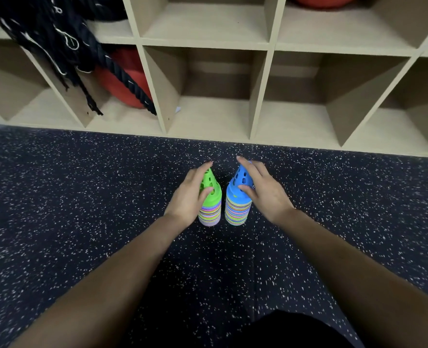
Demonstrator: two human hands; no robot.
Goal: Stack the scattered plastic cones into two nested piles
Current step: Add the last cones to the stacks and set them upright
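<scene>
rubber flooring point(82, 197), dark blue with pale flecks, carries two nested piles of perforated plastic cones. they stand upright just beside each other, with a narrow gap between their edges. the green-topped pile point(211, 209) stands on the left, with banded multicoloured rims showing below its green cap. the blue-topped pile point(236, 209) stands on the right, banded likewise. the left hand point(187, 199) holds the green cap: its fingers lie nearly straight and close together along the outer side, the thumb is on the near face, and the cone sits between them. the right hand point(265, 194) mirrors this on the blue cap, with the index finger reaching past the tip and the thumb pressed to the near face. both forearms enter from the lower corners, and floor stretches wide to either side of them. beyond the piles, a strip of floor lies before the front edge of a beige wooden cubby shelf point(258, 96). a black braided rope point(57, 46) hangs from the left cubbies across a red ball point(122, 79).
</scene>
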